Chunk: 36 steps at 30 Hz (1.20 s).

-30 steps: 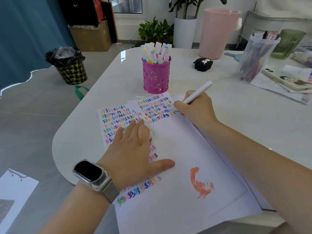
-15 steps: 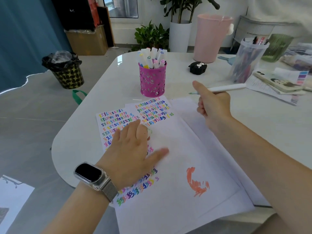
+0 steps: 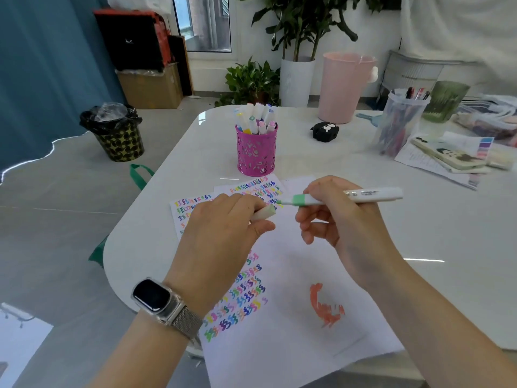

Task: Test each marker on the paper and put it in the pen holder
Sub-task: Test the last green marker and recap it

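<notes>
My right hand (image 3: pixel 340 219) is closed around a white marker (image 3: pixel 349 196), holding it level above the paper (image 3: pixel 293 275) with its green tip pointing left toward my other hand. My left hand (image 3: pixel 223 233) is pinched around the marker's cap (image 3: pixel 264 213) — pale, with a greenish end — gripped between thumb and fingers, its open end facing the tip. Tip and cap are just beside each other, not touching. Both hands hover over the paper, which lies on the white table (image 3: pixel 391 247) and carries rows of small coloured squiggles along its left side and far edge, plus an orange scribble (image 3: pixel 324 305) nearer to me. Beyond the paper stands the pink pen holder (image 3: pixel 256 154), upright, already holding several markers with their caps sticking out of the top. A watch (image 3: pixel 159 301) sits on my left wrist. Farther right on the table there is a clear plastic cup (image 3: pixel 400 121) full of pens, and a small black case (image 3: pixel 324 131) lies between it and the pen holder — well apart from my hands.
</notes>
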Motion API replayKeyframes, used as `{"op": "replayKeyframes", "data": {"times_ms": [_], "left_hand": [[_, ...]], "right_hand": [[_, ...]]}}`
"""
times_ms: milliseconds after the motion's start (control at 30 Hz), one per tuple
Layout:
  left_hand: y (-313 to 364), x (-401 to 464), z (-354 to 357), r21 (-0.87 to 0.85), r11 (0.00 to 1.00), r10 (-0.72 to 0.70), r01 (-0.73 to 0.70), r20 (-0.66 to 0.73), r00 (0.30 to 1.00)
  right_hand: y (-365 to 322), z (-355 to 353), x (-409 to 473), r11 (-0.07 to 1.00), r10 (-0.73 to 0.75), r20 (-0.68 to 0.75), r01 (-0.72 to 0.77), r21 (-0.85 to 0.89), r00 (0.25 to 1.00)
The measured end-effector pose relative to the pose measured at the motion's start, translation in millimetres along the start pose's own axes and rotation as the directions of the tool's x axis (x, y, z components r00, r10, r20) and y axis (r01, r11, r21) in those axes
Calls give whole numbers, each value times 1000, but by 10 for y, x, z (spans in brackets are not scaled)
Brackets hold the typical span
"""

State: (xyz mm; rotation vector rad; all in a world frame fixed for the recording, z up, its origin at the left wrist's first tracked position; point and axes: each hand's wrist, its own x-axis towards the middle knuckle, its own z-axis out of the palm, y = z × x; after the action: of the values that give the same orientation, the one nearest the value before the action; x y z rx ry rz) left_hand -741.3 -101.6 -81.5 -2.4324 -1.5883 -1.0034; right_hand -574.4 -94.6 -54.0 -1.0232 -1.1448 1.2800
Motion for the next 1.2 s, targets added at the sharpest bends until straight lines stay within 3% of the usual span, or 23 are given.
{"op": "replayKeyframes", "data": {"times_ms": [267,400,500,733,900,1200], "left_hand": [[-41,1,74,19,999,44,-44,-36,998],[38,-26,90,-189,982,14,-25,-56,998],[133,-99,103,-309,950,-69,43,-71,995],[101,-220,108,-280,956,-100,87,-32,994],[103,-313,141,-284,951,-121,124,26,992],[350,-175,19,-529,792,-301,304,94,949]], "right_hand": [[80,76,29,996,73,51,-70,-62,996],[84,79,31,997,46,-39,-48,-51,998],[134,101,-6,992,125,-46,-124,29,991],[262,158,-90,995,99,-33,-100,-6,995],[349,138,-105,987,159,29,-158,-35,987],[162,109,50,992,99,88,-92,-86,991]]}}
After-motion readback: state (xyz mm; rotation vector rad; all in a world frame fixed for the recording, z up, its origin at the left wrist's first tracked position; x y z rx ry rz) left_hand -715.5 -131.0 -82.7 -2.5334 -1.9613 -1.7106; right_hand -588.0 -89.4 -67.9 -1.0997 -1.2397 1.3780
